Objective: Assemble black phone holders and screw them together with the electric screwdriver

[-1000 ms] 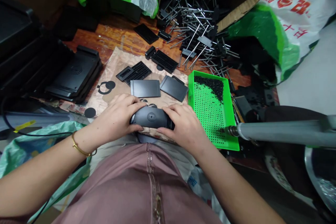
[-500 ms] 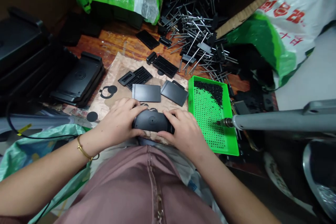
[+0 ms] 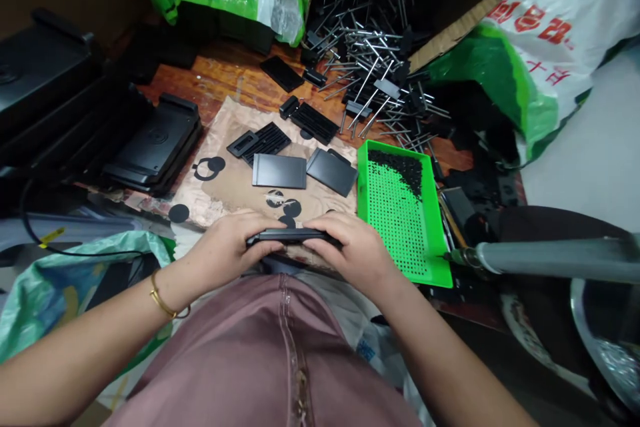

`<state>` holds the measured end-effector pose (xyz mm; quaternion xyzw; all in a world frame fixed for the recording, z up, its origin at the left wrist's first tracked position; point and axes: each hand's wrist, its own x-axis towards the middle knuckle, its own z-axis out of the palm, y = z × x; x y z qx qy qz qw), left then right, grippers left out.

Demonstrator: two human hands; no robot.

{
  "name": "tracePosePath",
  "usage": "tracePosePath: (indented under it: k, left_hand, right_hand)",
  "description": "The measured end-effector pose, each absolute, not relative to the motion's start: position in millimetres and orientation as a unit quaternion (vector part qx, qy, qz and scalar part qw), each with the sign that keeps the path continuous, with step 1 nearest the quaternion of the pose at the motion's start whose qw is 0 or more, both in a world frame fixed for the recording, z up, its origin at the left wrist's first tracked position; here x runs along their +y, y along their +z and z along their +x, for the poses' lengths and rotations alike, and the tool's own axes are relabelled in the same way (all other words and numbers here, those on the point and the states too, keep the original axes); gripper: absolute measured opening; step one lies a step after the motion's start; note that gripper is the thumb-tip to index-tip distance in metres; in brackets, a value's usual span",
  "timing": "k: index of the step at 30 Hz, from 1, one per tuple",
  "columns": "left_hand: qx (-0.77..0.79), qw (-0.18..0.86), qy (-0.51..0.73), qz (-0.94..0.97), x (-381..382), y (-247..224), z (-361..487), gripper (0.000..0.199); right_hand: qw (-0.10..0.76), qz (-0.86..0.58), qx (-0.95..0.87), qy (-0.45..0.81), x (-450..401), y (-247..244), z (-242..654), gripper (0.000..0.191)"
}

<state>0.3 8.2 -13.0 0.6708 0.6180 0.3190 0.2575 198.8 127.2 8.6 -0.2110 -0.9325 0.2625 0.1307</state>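
A flat black plastic holder (image 3: 293, 235) is turned edge-on near my body, with one hand at each end. My left hand (image 3: 243, 240) pinches its left end between thumb and fingers. At the right end, my right hand (image 3: 347, 243) grips it the same way. Just beyond lie black round discs (image 3: 289, 208) on a cardboard sheet (image 3: 215, 197). Farther out are two smooth dark plates, the left plate (image 3: 279, 171) and the right plate (image 3: 332, 171). Ribbed black parts (image 3: 314, 123) lie behind them.
A green perforated tray (image 3: 364, 203) with small black screws (image 3: 400, 167) stands to the right. A grey electric screwdriver (image 3: 545, 258) hangs over its right edge. Stacked black holders (image 3: 155, 140) stand at left; a pile of metal-rod brackets (image 3: 373, 73) fills the back. A white-green bag (image 3: 535, 67) is at right.
Both hands have tilted the black holder from showing its broad face to edge-on, uncovering discs on the cardboard. The electric screwdriver has swung to the right and toward me.
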Motion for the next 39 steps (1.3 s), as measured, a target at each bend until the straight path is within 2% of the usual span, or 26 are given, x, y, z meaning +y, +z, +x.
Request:
tracePosePath:
  k: [7, 13, 15, 19, 22, 24, 26, 28, 29, 31, 34, 39]
  left_hand:
    - [0.628, 0.230, 0.339, 0.662, 6, -19, 7, 0.019]
    - [0.632, 0.274, 0.338, 0.641, 13, -12, 3, 0.016]
    - [0.636, 0.317, 0.389, 0.586, 14, -10, 3, 0.020]
    - [0.566, 0.457, 0.526, 0.441, 12, -9, 17, 0.047]
    - [0.526, 0.512, 0.512, 0.446, 10, -10, 29, 0.034]
    - [0.583, 0.458, 0.449, 0.499, 11, -5, 30, 0.026]
    - [0.654, 0.351, 0.335, 0.580, 14, 5, 27, 0.024]
    - [0.681, 0.231, 0.215, 0.660, 17, 20, 23, 0.026]
    - [0.677, 0.178, 0.176, 0.692, 19, 26, 22, 0.025]
    - [0.652, 0.108, 0.138, 0.738, 25, 34, 21, 0.022]
    - [0.630, 0.096, 0.139, 0.758, 32, 30, 18, 0.017]
    - [0.618, 0.222, 0.239, 0.716, 34, 2, 5, 0.017]
  right_hand:
    - [0.139, -0.187, -0.954, 0.187, 122, 3, 199, 0.026]
    - [0.076, -0.228, -0.948, 0.207, 119, 13, 191, 0.021]
    - [0.105, -0.238, -0.934, 0.245, 114, 14, 186, 0.019]
    - [0.255, -0.349, -0.797, 0.423, 100, 0, 179, 0.016]
    - [0.271, -0.372, -0.740, 0.490, 98, -8, 182, 0.018]
    - [0.301, -0.376, -0.772, 0.415, 100, -2, 190, 0.026]
    - [0.350, -0.371, -0.821, 0.255, 105, 12, 201, 0.046]
    - [0.342, -0.312, -0.879, 0.116, 109, 28, 209, 0.057]
    - [0.315, -0.272, -0.906, 0.080, 110, 34, 212, 0.054]
    - [0.260, -0.225, -0.937, 0.068, 114, 39, 214, 0.037]
    - [0.200, -0.247, -0.941, 0.119, 119, 29, 214, 0.016]
    - [0.157, -0.275, -0.929, 0.190, 121, 9, 217, 0.014]
